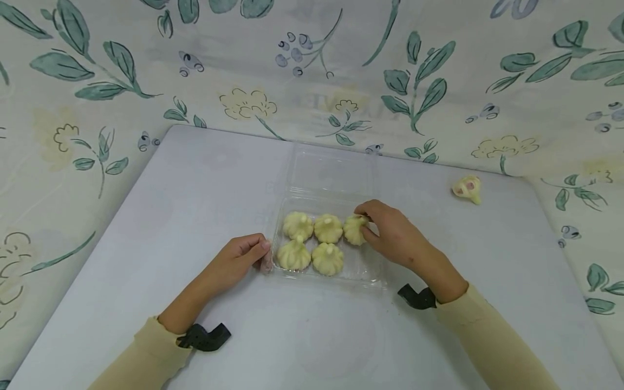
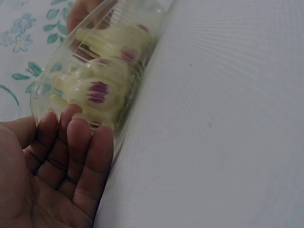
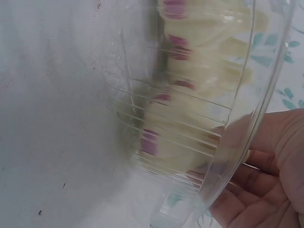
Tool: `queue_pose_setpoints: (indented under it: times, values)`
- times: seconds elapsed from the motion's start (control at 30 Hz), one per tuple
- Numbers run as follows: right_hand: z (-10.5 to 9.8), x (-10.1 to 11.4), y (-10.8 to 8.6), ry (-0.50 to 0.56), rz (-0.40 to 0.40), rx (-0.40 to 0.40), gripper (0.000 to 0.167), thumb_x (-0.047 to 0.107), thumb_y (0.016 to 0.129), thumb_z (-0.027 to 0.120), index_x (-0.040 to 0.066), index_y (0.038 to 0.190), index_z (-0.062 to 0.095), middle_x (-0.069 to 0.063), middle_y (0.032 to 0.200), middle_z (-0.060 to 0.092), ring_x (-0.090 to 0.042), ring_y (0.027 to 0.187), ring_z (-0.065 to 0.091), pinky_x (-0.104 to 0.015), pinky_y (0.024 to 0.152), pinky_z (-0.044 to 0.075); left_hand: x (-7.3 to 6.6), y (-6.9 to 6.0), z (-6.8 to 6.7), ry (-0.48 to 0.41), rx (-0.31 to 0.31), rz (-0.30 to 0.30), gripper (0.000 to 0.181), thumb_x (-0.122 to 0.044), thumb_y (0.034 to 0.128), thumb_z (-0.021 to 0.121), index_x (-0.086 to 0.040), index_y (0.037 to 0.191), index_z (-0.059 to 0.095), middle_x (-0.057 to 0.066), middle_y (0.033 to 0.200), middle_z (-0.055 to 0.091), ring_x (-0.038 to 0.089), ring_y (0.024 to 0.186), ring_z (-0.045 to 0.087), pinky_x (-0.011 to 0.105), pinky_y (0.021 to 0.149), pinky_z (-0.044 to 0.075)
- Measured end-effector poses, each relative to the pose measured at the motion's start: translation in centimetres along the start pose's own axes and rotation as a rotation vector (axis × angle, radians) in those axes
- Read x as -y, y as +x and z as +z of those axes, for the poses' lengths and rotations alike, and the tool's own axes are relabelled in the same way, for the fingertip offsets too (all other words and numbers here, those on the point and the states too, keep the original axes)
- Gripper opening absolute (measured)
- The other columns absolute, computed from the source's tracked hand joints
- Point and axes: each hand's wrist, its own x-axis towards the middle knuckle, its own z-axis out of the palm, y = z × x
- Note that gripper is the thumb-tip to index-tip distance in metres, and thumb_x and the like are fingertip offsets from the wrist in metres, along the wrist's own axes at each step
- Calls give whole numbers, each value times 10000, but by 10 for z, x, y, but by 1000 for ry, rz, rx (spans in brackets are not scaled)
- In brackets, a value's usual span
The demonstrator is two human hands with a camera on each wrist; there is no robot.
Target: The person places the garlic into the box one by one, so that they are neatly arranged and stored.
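A clear plastic box [image 1: 363, 265] lies with its lid [image 1: 333, 170] folded back, holding several pale yellow, pleated, bun-shaped pieces [image 1: 328, 228]. My right hand [image 1: 395, 233] pinches the piece at the back right [image 1: 354, 229] inside the box; in the right wrist view the fingers [image 3: 251, 190] are partly behind the clear wall. At the box's left edge my left hand [image 1: 242, 257] holds the wall between thumb and fingers. The left wrist view shows the left fingertips against the clear side, beside a piece with a purple patch [image 2: 98, 92].
One more yellow piece with a pinkish patch [image 1: 468, 189] lies at the back right of the white table [image 1: 312, 336]. A floral cloth [image 1: 312, 76] hangs behind and at the sides. Black straps [image 1: 203, 337] are on both wrists.
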Motion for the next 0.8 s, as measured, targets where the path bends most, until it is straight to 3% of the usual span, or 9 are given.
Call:
queue_pose_setpoints:
  times: [0.43, 0.8]
  values:
    - [-10, 1, -6, -36, 15, -32, 413, 97, 1002, 705, -7, 1385, 590, -159, 1359, 623, -350, 1139, 651, -490, 943, 549, 0, 0, 0, -5, 5, 5, 318, -210, 1129, 500, -59, 883, 632, 72, 835, 657, 201, 805, 633, 311, 747, 554]
    - [-20, -3, -13, -77, 37, -41, 429, 137, 1014, 699, 23, 1410, 578, -153, 1430, 594, -350, 1340, 548, -541, 1080, 463, 1, 0, 0, 10, 2, 3, 324, -217, 1130, 499, -63, 876, 629, 69, 832, 651, 202, 806, 624, 309, 748, 547]
